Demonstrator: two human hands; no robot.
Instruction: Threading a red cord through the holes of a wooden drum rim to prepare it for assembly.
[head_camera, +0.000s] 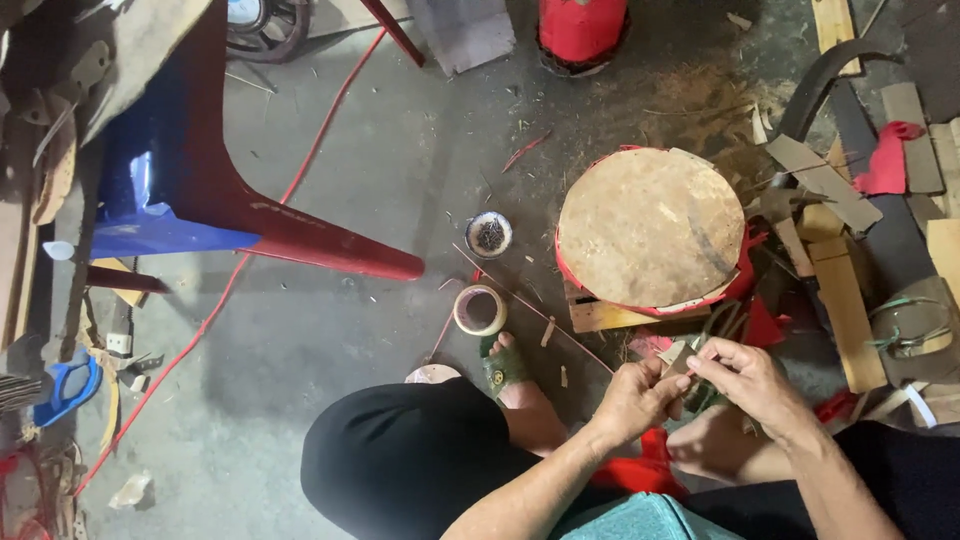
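Note:
My left hand and my right hand meet low in the head view, just above my knees. Both pinch a small tan piece held between the fingertips; what it is made of cannot be told. A thin stick runs slanting from the left hand up toward a roll of tape on the concrete floor. A round worn board on a red base lies just beyond my hands.
A small tin of tacks sits past the tape. A red chair leg and blue seat stand left, with a red cord crossing the floor. Wood strips and scraps pile up right. My sandalled foot rests by the tape.

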